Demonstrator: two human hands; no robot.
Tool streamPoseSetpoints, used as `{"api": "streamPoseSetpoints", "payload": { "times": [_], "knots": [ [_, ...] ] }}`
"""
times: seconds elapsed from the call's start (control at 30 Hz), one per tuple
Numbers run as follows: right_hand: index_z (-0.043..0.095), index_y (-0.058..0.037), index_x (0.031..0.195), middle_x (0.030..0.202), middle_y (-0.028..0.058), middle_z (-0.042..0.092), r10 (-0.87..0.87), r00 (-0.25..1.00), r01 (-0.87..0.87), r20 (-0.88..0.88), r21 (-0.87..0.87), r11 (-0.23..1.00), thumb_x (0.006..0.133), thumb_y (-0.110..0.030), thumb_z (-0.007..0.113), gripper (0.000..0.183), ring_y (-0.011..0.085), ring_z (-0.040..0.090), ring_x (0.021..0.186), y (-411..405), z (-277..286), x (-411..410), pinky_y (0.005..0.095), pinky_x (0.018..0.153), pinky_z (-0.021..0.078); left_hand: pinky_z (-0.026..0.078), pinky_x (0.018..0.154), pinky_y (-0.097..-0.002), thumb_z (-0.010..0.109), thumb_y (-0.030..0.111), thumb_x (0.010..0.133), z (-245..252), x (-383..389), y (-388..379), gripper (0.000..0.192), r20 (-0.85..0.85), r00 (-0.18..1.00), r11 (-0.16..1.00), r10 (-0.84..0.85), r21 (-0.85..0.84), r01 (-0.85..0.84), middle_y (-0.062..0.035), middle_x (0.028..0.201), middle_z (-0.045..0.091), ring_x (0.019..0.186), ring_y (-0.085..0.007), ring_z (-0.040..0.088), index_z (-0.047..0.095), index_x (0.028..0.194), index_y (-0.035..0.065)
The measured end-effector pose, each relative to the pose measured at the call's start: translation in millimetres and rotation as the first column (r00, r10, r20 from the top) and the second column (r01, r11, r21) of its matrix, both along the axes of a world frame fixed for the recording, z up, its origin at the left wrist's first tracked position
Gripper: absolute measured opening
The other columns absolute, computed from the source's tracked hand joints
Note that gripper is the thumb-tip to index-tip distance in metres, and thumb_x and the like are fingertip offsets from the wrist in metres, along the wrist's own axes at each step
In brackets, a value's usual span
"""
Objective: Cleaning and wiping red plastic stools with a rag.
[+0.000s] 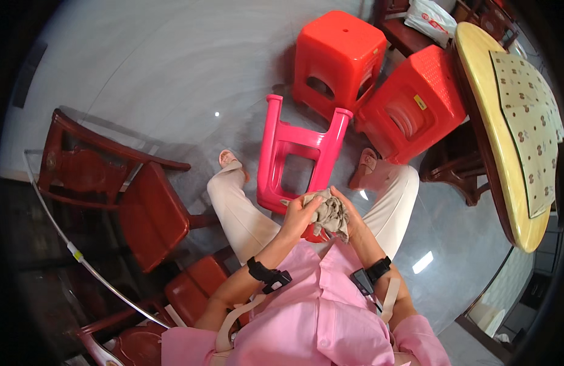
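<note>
A crumpled grey-beige cloth (330, 211) is bunched between my two hands in front of my lap. My left hand (302, 209) grips its left side, the thumb lying over the folds. On the other side, my right hand (349, 214) holds the cloth with the fingers partly hidden behind it. Just beyond the hands, a pink plastic stool (272, 155) lies tipped over between my feet, two of its legs pointing away from me. Its near end is partly hidden by my left hand and the cloth.
Red plastic stools (341, 41) (423, 91) stand ahead to the right. A yellow-edged table (481, 68) with a patterned cloth (529, 123) is at the right. Dark wooden chairs (153, 215) stand at the left, near a curved metal pole (103, 279). A white plastic bag (428, 20) rests on a chair.
</note>
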State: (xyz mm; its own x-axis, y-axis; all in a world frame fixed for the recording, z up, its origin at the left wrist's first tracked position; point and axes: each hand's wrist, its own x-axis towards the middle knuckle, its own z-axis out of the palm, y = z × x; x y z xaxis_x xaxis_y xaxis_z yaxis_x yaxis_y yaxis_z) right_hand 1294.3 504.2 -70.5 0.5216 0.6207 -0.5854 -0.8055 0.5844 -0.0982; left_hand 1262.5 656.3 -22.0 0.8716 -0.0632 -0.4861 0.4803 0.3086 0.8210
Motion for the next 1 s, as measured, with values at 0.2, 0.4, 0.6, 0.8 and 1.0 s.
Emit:
{"api": "streamPoseSetpoints", "payload": {
  "times": [0.2, 0.4, 0.6, 0.8, 1.0],
  "knots": [
    [0.062, -0.0029, 0.098, 0.093, 0.0132, 0.068, 0.042, 0.997, -0.029, 0.058, -0.211, 0.977, 0.086, -0.04, 0.063, 0.039, 0.0239, 0.068, 0.081, -3.3, 29.1, -1.1, 0.0351, 0.07, 0.0586, 0.048, 0.072, -0.024, 0.054, 0.03, 0.094, 11.9, -4.8, 19.8, 0.031, 0.023, 0.984, 0.976, 0.178, -0.131, -0.173, -0.0026, 0.092, 0.065, 0.082, -0.0087, 0.061, 0.063, 0.103, 0.0024],
    [0.061, -0.0026, 0.09, 0.084, 0.0134, 0.068, 0.15, 0.986, -0.125, 0.077, -0.258, 0.958, 0.082, -0.041, 0.067, 0.04, 0.0242, 0.069, 0.071, -0.1, 23.2, -9.4, 0.0382, 0.055, 0.0592, 0.041, 0.059, -0.0246, 0.048, 0.044, 0.095, -8.0, -17.2, 37.0, 0.043, 0.036, 0.968, 0.957, 0.25, 0.141, -0.252, 0.0011, 0.076, 0.058, 0.066, -0.0064, 0.052, 0.064, 0.091, 0.0038],
    [0.06, 0.0038, 0.105, 0.102, 0.0194, 0.066, 0.155, 0.986, -0.158, 0.056, 0.048, 0.986, 0.091, -0.026, 0.055, 0.034, 0.0302, 0.066, 0.09, 13.3, 62.1, -23.3, 0.0402, 0.084, 0.0546, 0.041, 0.072, -0.0268, 0.046, 0.049, 0.094, -0.5, -33.0, 53.8, 0.052, 0.044, 0.962, 0.913, 0.27, 0.305, -0.27, -0.003, 0.089, 0.058, 0.081, -0.0105, 0.053, 0.061, 0.098, -0.0002],
    [0.059, -0.0026, 0.114, 0.103, 0.0144, 0.066, -0.231, 0.954, 0.202, 0.19, 0.158, 0.967, 0.093, -0.039, 0.05, 0.044, 0.027, 0.064, 0.097, -7.8, 16.7, 8.9, 0.0407, 0.088, 0.0515, 0.05, 0.073, -0.0266, 0.056, 0.036, 0.093, 2.1, -16.6, 67.8, 0.033, 0.057, 0.961, 0.96, 0.269, -0.1, -0.263, -0.0044, 0.095, 0.066, 0.084, -0.0125, 0.064, 0.063, 0.103, 0.005],
    [0.05, -0.002, 0.127, 0.127, 0.0144, 0.056, -0.478, 0.834, 0.427, 0.275, 0.226, 0.875, 0.093, -0.054, 0.042, 0.062, 0.0296, 0.054, 0.115, -21.7, 56.1, 28.3, 0.0427, 0.101, 0.0403, 0.047, 0.086, -0.0262, 0.052, 0.01, 0.091, -9.0, -6.9, 68.1, 0.035, 0.072, 0.982, 0.979, 0.172, 0.099, -0.179, -0.0091, 0.109, 0.063, 0.098, -0.0146, 0.061, 0.053, 0.122, -0.0057]
  ]
}}
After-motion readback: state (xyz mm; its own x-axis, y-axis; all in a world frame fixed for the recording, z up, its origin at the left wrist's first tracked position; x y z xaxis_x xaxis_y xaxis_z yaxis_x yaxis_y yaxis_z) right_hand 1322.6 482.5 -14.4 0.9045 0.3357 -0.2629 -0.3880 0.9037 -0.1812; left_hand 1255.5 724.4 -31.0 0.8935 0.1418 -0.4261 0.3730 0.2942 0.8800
